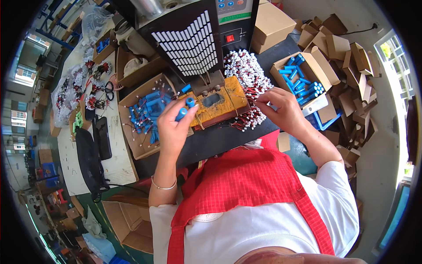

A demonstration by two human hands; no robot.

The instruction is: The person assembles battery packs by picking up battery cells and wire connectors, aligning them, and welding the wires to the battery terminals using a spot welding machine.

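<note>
My left hand (172,130) is closed around blue cylindrical battery cells (181,114); two of their ends show between the thumb and fingers. It hovers by the left end of a yellow, worn block (233,94) with a dark hollow in its top. Another blue cell (186,88) lies just beyond that end. At the block's right end, my right hand (283,108) has thumb and forefinger pinched together over a heap of white connectors with red and black wires (248,70). Whatever is between those fingertips is too small to make out.
Behind the block stands a black machine with white vent slots (189,44) and a red switch (229,38). A carton of wired blue cells (138,152) sits left, another carton of cells (327,72) right. Small cartons (351,66) pile up at far right. Scissors (109,91) lie far left.
</note>
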